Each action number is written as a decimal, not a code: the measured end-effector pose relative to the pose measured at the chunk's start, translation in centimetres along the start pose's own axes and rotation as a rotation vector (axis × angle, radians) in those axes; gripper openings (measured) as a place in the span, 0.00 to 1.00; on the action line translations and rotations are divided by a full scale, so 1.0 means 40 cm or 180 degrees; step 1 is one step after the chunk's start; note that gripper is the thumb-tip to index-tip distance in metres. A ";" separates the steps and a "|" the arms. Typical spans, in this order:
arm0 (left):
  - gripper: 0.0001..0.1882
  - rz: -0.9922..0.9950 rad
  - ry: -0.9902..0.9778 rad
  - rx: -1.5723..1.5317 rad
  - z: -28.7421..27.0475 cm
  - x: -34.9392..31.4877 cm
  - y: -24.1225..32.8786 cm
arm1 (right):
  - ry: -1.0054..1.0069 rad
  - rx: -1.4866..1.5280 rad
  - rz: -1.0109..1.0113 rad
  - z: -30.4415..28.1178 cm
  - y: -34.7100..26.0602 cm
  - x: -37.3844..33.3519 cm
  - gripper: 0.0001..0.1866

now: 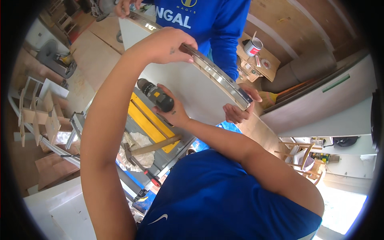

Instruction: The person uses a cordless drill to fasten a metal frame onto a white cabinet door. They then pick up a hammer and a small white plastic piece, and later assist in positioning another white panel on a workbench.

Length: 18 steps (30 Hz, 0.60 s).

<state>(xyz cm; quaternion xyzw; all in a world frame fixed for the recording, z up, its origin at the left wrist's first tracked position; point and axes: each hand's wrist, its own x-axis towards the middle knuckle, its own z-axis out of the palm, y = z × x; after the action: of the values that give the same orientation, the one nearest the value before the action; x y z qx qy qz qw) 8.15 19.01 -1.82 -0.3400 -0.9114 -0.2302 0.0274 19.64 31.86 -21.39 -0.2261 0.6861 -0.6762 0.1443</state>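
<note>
A light grey panel (188,84) is held on edge in front of me, a shiny metal rail (214,72) running along its upper edge. My left hand (170,46) is closed over that edge, its thumb on the face towards me. Lower down, my right hand (176,112) grips a black cordless drill (154,94), which points away to the upper left, close to the panel's face. Opposite me a person in a blue top (224,28) supports the panel, one hand (242,105) at its right end and the other (124,8) at its far left end.
Below the drill is a grey bench with a yellow strip (140,120), a wooden-handled hammer (156,146), a crumpled cloth (138,144) and a red-and-black handled tool (150,176). Wooden frames (44,116) stand left. A paint can (253,47) sits on a board at back right.
</note>
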 end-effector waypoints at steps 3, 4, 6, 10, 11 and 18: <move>0.14 0.0021 0.0113 -0.0041 -0.001 -0.006 -0.007 | -0.0298 -0.0083 -0.0200 -0.010 0.011 -0.013 0.47; 0.14 -0.0003 0.0101 -0.0066 -0.004 -0.008 -0.008 | -0.0421 -0.0071 -0.0271 -0.012 0.016 -0.022 0.47; 0.14 -0.0126 -0.0064 -0.0112 -0.007 -0.007 -0.004 | -0.0346 -0.0156 -0.0153 -0.024 0.029 -0.051 0.49; 0.15 -0.0373 -0.0108 0.0099 0.013 0.000 0.019 | -0.0422 -0.0267 -0.0276 -0.033 0.044 -0.071 0.49; 0.16 -0.0351 0.0011 0.0229 0.026 0.007 0.031 | -0.0441 -0.0325 -0.0242 -0.041 0.042 -0.070 0.49; 0.22 -0.0078 0.0307 0.0073 0.092 0.016 0.095 | -0.0567 -0.0499 0.0078 -0.044 0.041 -0.083 0.48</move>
<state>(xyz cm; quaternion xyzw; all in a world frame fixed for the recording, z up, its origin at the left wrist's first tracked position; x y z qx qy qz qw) 10.46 23.54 -3.43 -0.3170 -0.9157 -0.2361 0.0723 21.39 35.02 -23.31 -0.2875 0.7241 -0.5959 0.1948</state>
